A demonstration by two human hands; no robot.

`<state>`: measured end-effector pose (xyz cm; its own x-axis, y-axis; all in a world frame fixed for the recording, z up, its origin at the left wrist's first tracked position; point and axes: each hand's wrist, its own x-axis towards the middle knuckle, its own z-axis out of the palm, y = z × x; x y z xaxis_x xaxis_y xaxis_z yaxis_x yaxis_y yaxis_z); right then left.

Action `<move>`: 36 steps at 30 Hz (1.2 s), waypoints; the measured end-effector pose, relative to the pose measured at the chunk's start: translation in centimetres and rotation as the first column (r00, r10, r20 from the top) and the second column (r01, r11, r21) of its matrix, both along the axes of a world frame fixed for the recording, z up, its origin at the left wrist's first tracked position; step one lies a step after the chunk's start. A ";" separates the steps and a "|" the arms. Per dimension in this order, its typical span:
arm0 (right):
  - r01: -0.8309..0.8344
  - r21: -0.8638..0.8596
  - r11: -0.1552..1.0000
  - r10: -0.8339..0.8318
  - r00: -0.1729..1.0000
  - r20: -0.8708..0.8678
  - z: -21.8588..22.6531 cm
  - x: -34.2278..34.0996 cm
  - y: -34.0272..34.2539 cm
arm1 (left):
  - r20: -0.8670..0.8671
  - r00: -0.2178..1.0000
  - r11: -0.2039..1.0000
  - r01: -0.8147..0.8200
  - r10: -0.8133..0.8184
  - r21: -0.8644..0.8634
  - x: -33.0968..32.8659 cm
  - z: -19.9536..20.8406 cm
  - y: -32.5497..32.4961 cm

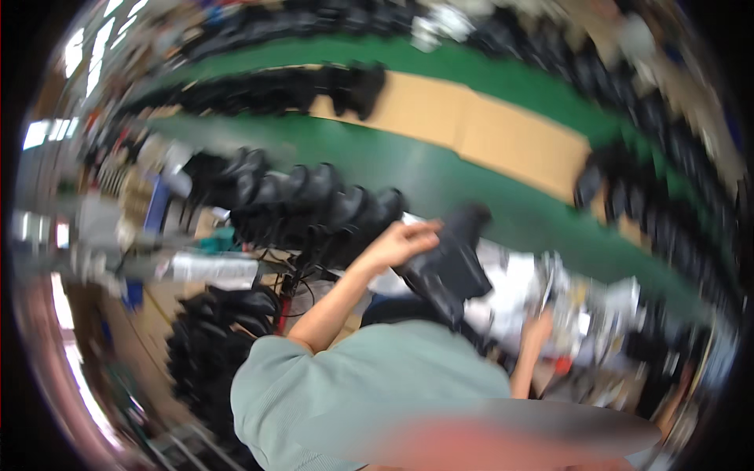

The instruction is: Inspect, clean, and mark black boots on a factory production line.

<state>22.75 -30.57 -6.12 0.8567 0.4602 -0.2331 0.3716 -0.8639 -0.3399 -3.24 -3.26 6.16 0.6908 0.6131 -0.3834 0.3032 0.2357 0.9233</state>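
Observation:
My left hand (404,245) is closed on the upper part of a black boot (449,263), holding it up in front of my chest. The boot is tilted and slightly blurred. Off to the right, my right hand (537,328) is closed, fingers up, around something thin and pale (548,286) that motion blur keeps me from naming. Behind it are white sheets and clear plastic bags (605,306).
Several black boots (314,196) stand in a cluster at the left. Beyond a green floor (416,165), a strip of tan cardboard (479,118) bears more boots in rows. Another pile of black boots (212,345) lies at the lower left.

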 end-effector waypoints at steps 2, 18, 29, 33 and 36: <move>-0.112 -0.135 0.984 0.127 0.986 0.108 -2.7 0.7 -2.3 | 0.061 0.996 0.997 0.063 -0.065 0.038 0.7 -1.5 0.6; 0.048 0.398 0.916 -0.141 0.968 0.207 -8.4 4.2 -2.4 | -0.048 0.999 0.993 0.029 -0.024 0.111 0.8 0.1 1.6; 0.313 0.813 0.491 0.033 0.926 -0.376 10.2 -0.2 8.1 | 0.192 0.952 0.970 0.242 -0.238 0.007 5.7 1.5 2.9; 0.405 0.808 0.428 0.248 0.807 -0.536 14.3 -2.3 6.4 | 0.027 0.919 0.916 0.389 -0.393 0.097 8.0 3.5 0.3; 0.284 0.797 0.534 0.267 0.837 -0.478 11.7 -2.2 2.4 | -0.040 0.929 0.922 0.371 -0.369 0.112 8.7 0.9 -0.5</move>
